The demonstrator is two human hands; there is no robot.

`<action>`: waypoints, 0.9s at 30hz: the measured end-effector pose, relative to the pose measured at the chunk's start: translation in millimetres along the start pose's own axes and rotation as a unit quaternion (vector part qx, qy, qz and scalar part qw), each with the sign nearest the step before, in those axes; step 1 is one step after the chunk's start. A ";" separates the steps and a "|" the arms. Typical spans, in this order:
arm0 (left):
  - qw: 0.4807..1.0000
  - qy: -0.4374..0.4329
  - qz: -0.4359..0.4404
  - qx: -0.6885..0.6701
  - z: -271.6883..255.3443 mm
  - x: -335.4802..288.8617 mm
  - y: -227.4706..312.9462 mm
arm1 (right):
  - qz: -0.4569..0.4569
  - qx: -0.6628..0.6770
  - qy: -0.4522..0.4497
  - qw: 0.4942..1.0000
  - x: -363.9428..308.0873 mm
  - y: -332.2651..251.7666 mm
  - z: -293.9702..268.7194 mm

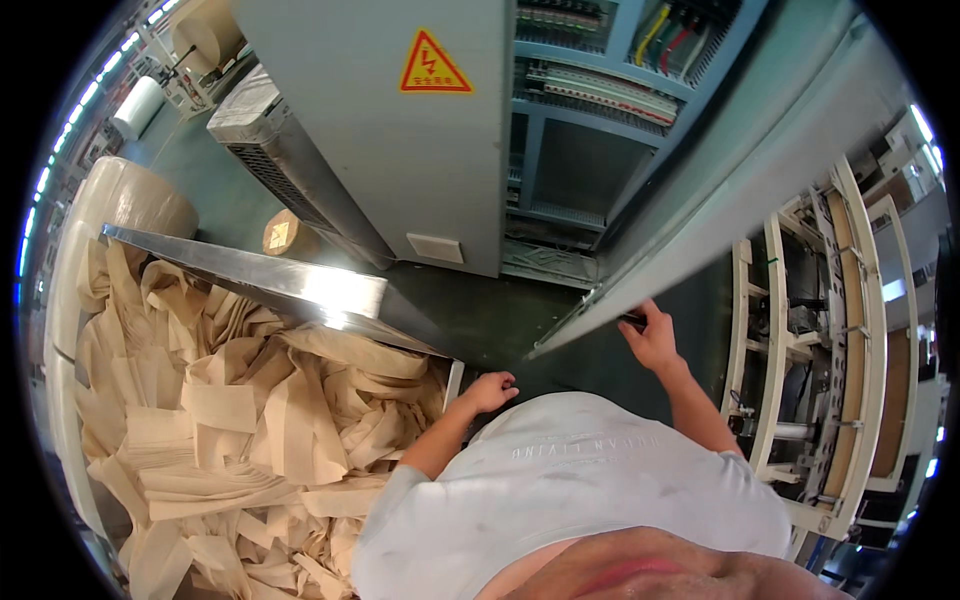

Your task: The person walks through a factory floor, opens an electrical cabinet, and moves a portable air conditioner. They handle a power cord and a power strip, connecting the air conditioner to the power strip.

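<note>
My right hand [652,340] is closed at the outer side of a grey cabinet door [700,215], its fingers curled round a small dark handle [633,320] that is mostly covered. The door stands swung out from a tall grey electrical cabinet [400,150]. Inside the cabinet, blue framing carries rows of breakers [600,92] and coloured wires [665,40]. My left hand [492,392] hangs in front of my body with the fingers curled in, and nothing shows in it. Close by it is the end of a shiny metal panel [350,295].
Crumpled tan paper strips [250,420] heap up at the left behind the metal panel. A large paper roll [140,195] and a small brown roll [285,232] stand farther back. Cream machine framing [775,340] rises at the right, beyond the door.
</note>
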State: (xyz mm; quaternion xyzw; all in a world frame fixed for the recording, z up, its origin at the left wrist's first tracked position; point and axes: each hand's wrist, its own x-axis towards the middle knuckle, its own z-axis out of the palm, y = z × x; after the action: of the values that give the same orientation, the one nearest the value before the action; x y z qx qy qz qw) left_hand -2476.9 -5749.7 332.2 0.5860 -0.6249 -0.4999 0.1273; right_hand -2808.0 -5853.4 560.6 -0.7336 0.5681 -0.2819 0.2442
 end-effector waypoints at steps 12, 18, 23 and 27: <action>0.991 0.058 0.116 0.045 67.6 -25.4 67.3 | 0.174 0.151 -0.096 0.968 -200.1 234.1 48.1; 0.994 -0.018 -0.031 0.101 68.9 -48.6 48.7 | 0.341 0.283 0.067 0.894 -235.1 276.9 78.9; 0.996 0.051 0.009 0.075 46.5 -58.3 44.5 | 0.433 0.094 -0.129 0.887 -219.4 286.9 111.3; 0.998 0.055 0.012 0.021 21.1 -49.7 54.3 | 0.174 0.074 -0.142 0.972 -119.1 230.6 161.7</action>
State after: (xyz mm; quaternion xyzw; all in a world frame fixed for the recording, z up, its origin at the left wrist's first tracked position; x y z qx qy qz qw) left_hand -2511.5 -5707.1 385.6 0.6073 -0.6343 -0.4523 0.1556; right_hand -2880.0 -5786.0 271.1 -0.6359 0.6240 -0.1693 0.4214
